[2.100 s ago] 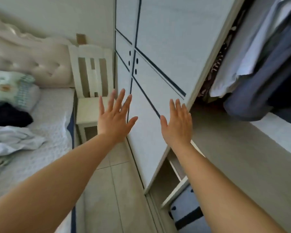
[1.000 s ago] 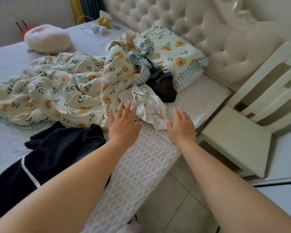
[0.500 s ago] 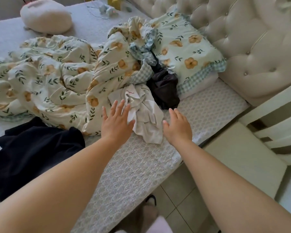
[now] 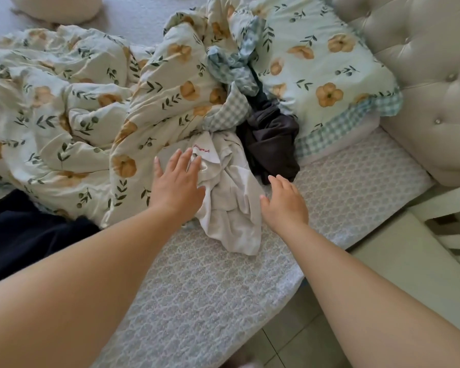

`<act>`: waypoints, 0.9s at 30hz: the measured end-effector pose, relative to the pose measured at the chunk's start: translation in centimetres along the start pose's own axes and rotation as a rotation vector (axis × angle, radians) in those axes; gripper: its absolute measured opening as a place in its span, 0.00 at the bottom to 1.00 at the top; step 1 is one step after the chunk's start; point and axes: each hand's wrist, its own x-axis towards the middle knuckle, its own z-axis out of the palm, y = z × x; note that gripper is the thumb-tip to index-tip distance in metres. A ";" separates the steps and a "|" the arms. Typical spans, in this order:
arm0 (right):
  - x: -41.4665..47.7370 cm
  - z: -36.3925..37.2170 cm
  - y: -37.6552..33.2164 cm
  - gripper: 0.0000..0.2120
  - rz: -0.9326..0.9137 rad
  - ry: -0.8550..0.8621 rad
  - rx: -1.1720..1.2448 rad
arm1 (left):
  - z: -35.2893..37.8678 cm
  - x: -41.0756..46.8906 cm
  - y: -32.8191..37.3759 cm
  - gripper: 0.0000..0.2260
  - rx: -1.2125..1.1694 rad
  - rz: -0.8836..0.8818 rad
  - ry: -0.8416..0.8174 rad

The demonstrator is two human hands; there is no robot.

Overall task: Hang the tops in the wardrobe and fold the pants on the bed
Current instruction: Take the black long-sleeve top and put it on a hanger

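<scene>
2 empty hands flank the crumpled white garment (image 4: pixel 230 208) near the bed (image 4: pixel 197 288) edge. The left hand (image 4: pixel 177 185), fingers straight, touches its upper left; the right hand (image 4: pixel 284 205), relaxed, sits just beside its right.

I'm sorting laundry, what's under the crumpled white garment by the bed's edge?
The white garment lies on the patterned mattress cover, its top against the floral duvet. Anything beneath its folds is covered.

Cream quilt (image 4: pixel 85 107) with orange flowers, pale-green floral pillow (image 4: pixel 319 75) with gingham edging, white garment (image 4: pixel 229 208), dark brown garment (image 4: pixel 271 144)
</scene>
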 end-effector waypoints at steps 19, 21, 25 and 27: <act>22.2 3.1 5.0 0.27 -0.222 0.111 -0.499 | 9.6 13.0 4.7 0.27 -0.040 -0.017 -0.124; 22.7 3.9 5.4 0.25 -0.215 0.087 -0.603 | 10.3 13.2 4.9 0.26 -0.050 -0.026 -0.121; 21.8 5.1 5.5 0.11 -0.198 -0.101 -0.597 | 11.3 13.0 5.3 0.26 -0.089 -0.046 -0.118; 21.0 5.1 5.5 0.13 -0.092 -0.173 -0.245 | 11.5 12.6 5.6 0.25 -0.183 -0.082 -0.107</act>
